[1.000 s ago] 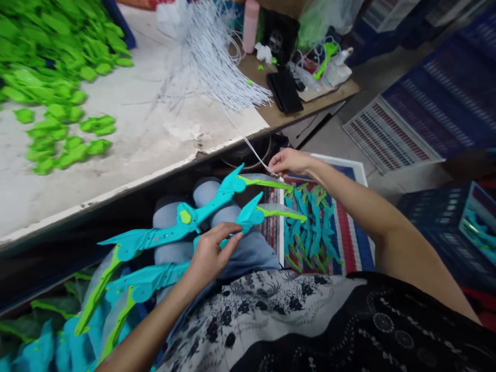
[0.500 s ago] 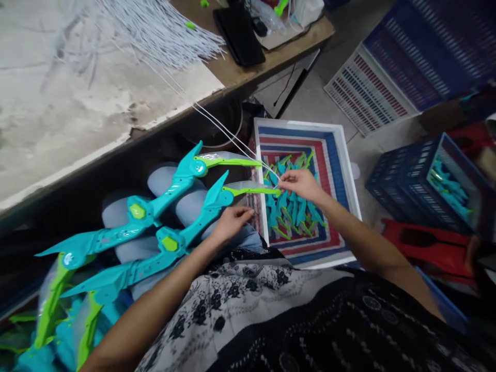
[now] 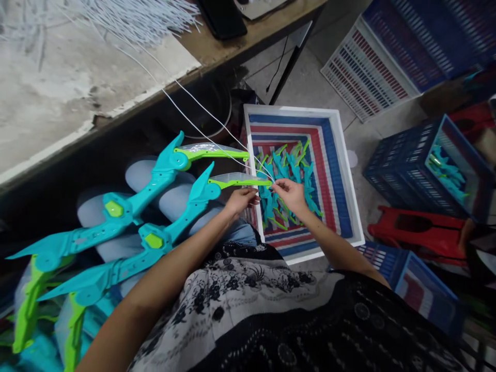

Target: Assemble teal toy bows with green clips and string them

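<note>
Two teal toy bows (image 3: 158,235) with lime green limb ends lie side by side across my lap. My right hand (image 3: 290,195) is closed in a pinch on thin white cords (image 3: 201,106) at the green tip (image 3: 263,182) of the nearer bow. From there the cords run slack up to the table. My left hand (image 3: 241,201) is just below that green limb, thumb and fingers drawn together; whatever they may hold is too small to make out. The farther bow's tip (image 3: 244,155) is beside the cords, with no hand on it.
A white-rimmed crate (image 3: 349,191) with a striped lining holds several toy bows to my right. Bundled white cords (image 3: 143,18) and a dark phone-like object (image 3: 222,18) lie on the worktable (image 3: 46,98). Blue crates (image 3: 403,170) and a red stool (image 3: 418,232) stand farther right.
My left hand has moved up and right, closer to the nearer bow's tip and my right hand. The cords now hang looser and more spread. The view has shifted slightly.
</note>
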`<state>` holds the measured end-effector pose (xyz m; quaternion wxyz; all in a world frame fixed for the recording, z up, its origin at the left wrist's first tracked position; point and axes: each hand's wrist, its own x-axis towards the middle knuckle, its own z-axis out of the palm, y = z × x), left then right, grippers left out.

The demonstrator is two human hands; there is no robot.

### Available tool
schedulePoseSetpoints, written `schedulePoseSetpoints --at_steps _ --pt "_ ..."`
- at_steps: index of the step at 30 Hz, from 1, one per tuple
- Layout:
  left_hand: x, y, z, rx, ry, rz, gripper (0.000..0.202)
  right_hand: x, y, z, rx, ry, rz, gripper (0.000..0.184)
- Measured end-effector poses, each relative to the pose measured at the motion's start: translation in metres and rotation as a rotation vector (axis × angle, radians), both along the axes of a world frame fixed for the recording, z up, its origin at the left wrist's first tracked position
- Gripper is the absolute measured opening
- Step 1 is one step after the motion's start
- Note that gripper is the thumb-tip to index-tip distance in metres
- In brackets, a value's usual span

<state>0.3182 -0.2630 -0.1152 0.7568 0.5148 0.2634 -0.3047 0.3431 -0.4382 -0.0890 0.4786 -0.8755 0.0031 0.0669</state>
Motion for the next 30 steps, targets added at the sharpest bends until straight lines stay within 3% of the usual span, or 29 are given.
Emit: schedulePoseSetpoints --at_steps 3,5,10,15,18,21,24,27,30 --pt "0.006 -0.006 -0.001 -0.075 -0.010 -0.033 0.014 -0.002 0.000 0.000 -0.185 -0.123 0.099 0.022" --pt "0.010 -0.010 -0.003 -0.161 -0.022 -0.080 0.010 -0.004 0.000 0.002 -0.230 -0.143 0.171 0.020" --pt "0.018 -0.017 -0.005 -0.274 -0.048 -0.095 0.019 -0.002 -0.006 0.004 -0.093 -0.059 0.153 0.020" --pt "0.016 -0.022 -0.002 -0.063 -0.122 -0.165 0.011 0.003 0.003 -0.007 0.095 0.045 -0.047 0.027" --pt "-0.002 0.004 0.016 0.079 -0.167 -0.253 0.019 0.004 0.013 -0.014 0.181 0.200 -0.054 0.030" --pt "-0.052 0.077 0.052 0.348 -0.260 -0.449 0.033 0.004 0.017 -0.016 0.211 0.187 -0.105 0.029" --pt "-0.144 0.175 0.080 0.690 -0.101 -0.558 0.039 0.003 0.014 -0.011 0.234 0.190 -0.138 0.029" --pt "-0.250 0.249 0.079 0.891 0.123 -0.571 0.042 0.000 0.012 -0.005 0.226 0.233 -0.135 0.030" --pt "-0.322 0.273 0.058 0.935 0.238 -0.669 0.041 -0.003 0.012 -0.001 0.248 0.269 -0.138 0.030"
